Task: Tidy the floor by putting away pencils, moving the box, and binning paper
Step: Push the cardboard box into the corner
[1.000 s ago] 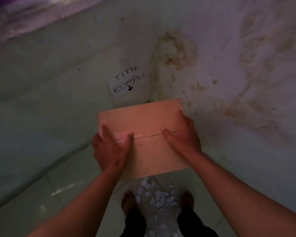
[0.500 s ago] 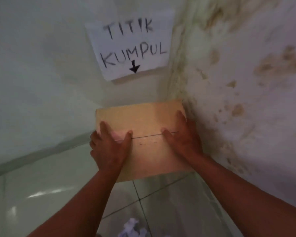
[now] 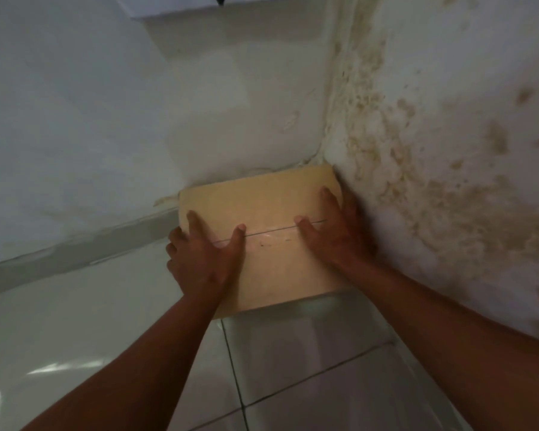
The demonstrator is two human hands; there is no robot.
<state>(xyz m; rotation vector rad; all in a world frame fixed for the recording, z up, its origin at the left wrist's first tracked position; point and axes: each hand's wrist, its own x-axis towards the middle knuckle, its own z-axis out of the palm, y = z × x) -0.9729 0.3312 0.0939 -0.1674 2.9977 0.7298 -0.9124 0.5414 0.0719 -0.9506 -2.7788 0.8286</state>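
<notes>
A tan cardboard box [image 3: 271,206] with a taped seam across its top sits in the corner where the two walls meet, its far edge against the back wall and its right edge against the stained wall. My left hand [image 3: 206,259] grips the box's left side, thumb on the seam. My right hand [image 3: 336,231] holds the right side, squeezed between box and wall. No pencils or paper scraps are in view.
The white back wall [image 3: 106,119] carries the lower edge of a paper sign [image 3: 181,4] at the top. The right wall [image 3: 448,150] is blotched with brown stains. Glossy pale floor tiles [image 3: 293,353] with dark grout lines lie below the box.
The box has gone down and forward into the corner, held in both hands the whole time. The sign has slid up almost out of view, and the paper scraps and feet have left the frame.
</notes>
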